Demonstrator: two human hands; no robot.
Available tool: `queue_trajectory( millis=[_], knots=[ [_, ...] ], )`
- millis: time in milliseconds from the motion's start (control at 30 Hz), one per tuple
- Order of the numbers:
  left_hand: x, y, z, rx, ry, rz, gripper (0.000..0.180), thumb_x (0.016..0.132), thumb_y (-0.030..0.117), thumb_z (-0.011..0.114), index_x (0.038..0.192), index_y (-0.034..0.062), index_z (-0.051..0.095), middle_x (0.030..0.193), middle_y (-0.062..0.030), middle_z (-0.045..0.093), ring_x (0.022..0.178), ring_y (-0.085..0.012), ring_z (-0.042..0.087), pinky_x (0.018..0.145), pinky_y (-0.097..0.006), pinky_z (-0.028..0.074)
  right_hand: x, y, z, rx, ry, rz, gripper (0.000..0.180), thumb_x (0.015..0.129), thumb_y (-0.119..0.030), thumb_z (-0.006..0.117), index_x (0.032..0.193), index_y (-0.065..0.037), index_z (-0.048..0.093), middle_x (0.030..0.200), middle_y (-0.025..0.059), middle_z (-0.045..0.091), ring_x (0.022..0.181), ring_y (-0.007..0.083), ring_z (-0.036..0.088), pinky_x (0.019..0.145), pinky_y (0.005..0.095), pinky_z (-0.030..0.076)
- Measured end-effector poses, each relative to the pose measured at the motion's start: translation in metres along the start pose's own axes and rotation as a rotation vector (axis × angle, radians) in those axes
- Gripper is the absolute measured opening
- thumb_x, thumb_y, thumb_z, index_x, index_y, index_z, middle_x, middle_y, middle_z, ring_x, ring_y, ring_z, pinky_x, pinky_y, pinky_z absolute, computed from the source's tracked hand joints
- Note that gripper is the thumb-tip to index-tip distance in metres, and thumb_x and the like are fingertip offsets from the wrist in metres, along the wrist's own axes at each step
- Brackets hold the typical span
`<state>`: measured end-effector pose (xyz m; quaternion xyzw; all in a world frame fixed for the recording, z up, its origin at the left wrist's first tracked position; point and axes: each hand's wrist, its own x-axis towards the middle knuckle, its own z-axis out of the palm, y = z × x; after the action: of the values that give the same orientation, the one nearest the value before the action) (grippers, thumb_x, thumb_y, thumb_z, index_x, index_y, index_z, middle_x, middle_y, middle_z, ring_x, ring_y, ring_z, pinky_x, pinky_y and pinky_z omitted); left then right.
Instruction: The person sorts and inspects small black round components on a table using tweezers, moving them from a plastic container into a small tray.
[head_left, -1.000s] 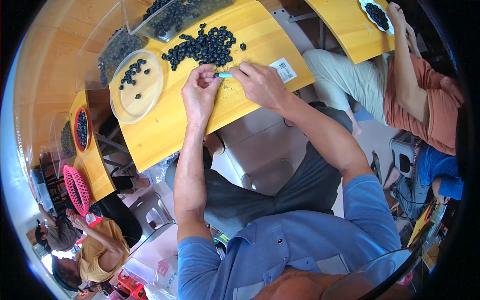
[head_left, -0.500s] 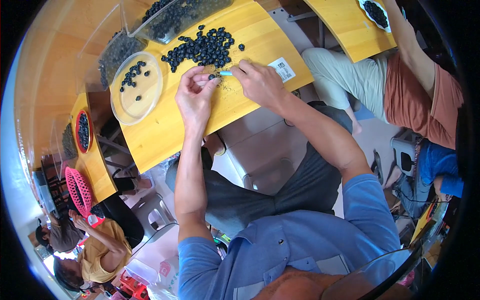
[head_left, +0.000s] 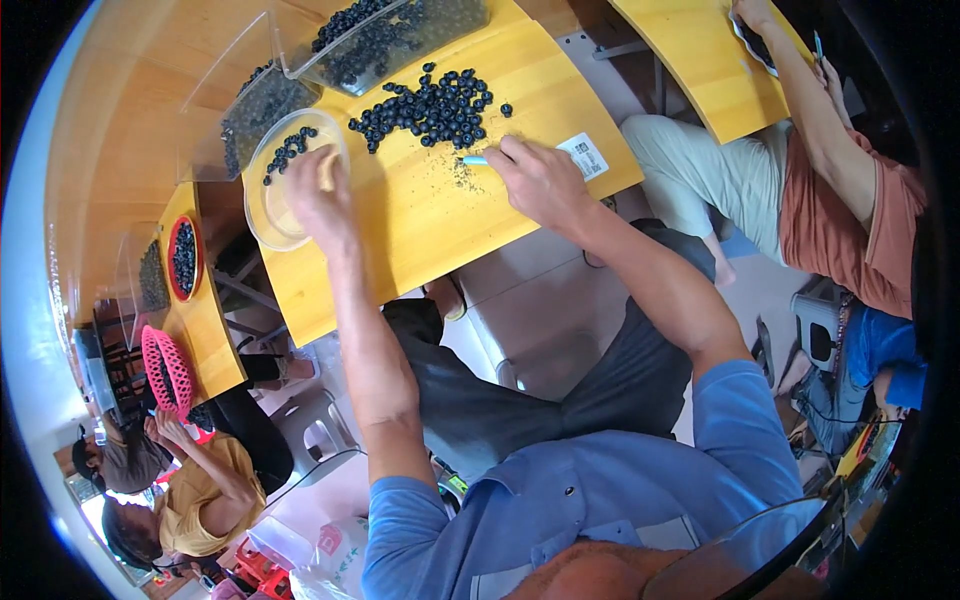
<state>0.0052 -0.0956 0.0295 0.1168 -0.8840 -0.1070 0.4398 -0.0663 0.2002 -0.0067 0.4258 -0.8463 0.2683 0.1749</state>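
Left hand (head_left: pixel 320 195): over the clear dish (head_left: pixel 270 215), left of the blueberry pile (head_left: pixel 440 112) and a little nearer us; the fingers look bent, but we cannot tell whether they grip a berry.
Right hand (head_left: pixel 540 180): on the near right side of the pile, fingers closed around a blue stick (head_left: pixel 474 160), its tip pointing left.
Crumbs (head_left: pixel 461 177): scattered on the table (head_left: pixel 400 235), just nearer us than the pile.
Berries in dish (head_left: pixel 287 150): a small cluster, left of the pile.
Step in hand: we judge it the setting-down of a worked berry, with the stick resting idle in our grip.
Next move: we think it calls for opening the left fingertips low inside the dish, then a light pinch at the pile's near edge.
Lone berry (head_left: pixel 506 110): just right of the pile, apart from it.
Clear box (head_left: pixel 420 55): beyond the pile, holding many more berries.
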Motion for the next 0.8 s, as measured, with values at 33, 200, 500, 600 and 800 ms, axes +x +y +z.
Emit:
queue_trajectory(
  millis=[33,200,500,600,800],
  knots=[
    [-0.004,0.019,0.008,-0.106,-0.113,-0.025,0.013,0.089,0.005,0.077,0.101,0.0020,0.076,0.103,-0.0160,0.071,0.102,-0.0337,0.067,0.093,-0.044,0.052,-0.001,0.000,0.001,-0.006,-0.019,0.011,0.023,0.087,-0.006,0.061,0.108,-0.003,0.070,0.094,0.0099,0.061,0.082,0.0307,0.070,0.066,0.0449,0.058],
    [-0.019,0.066,0.037,-0.212,-0.410,-0.087,0.021,0.090,0.017,0.079,0.103,0.0005,0.076,0.097,-0.0165,0.069,0.097,-0.0343,0.066,0.088,-0.044,0.053,-0.001,0.000,-0.001,-0.011,-0.024,0.028,0.026,0.088,-0.006,0.061,0.112,-0.005,0.071,0.095,0.0091,0.061,0.081,0.0301,0.070,0.066,0.0445,0.057],
    [-0.021,0.069,0.048,-0.196,-0.412,-0.069,0.024,0.090,0.020,0.081,0.105,0.0017,0.077,0.093,-0.0160,0.071,0.085,-0.0301,0.071,0.079,-0.041,0.056,-0.002,0.003,0.000,0.000,0.001,-0.003,0.025,0.087,-0.006,0.062,0.110,-0.005,0.071,0.094,0.0083,0.061,0.081,0.0290,0.070,0.065,0.0431,0.057],
    [-0.024,0.072,0.044,-0.229,-0.489,-0.149,0.024,0.089,0.018,0.082,0.105,0.0016,0.077,0.097,-0.0167,0.073,0.081,-0.0283,0.073,0.077,-0.038,0.057,-0.002,0.003,0.000,-0.005,-0.009,-0.002,0.026,0.086,-0.005,0.062,0.110,-0.005,0.072,0.094,0.0085,0.061,0.080,0.0290,0.070,0.064,0.0429,0.057],
    [-0.032,0.078,0.035,-0.511,-0.463,-0.225,0.018,0.090,0.007,0.080,0.106,0.0004,0.077,0.097,-0.0099,0.075,0.082,-0.0174,0.073,0.077,-0.030,0.058,-0.001,0.001,-0.002,-0.009,-0.018,0.001,0.026,0.086,-0.005,0.062,0.110,-0.004,0.072,0.094,0.0091,0.061,0.079,0.0295,0.070,0.065,0.0432,0.057]
  ],
)
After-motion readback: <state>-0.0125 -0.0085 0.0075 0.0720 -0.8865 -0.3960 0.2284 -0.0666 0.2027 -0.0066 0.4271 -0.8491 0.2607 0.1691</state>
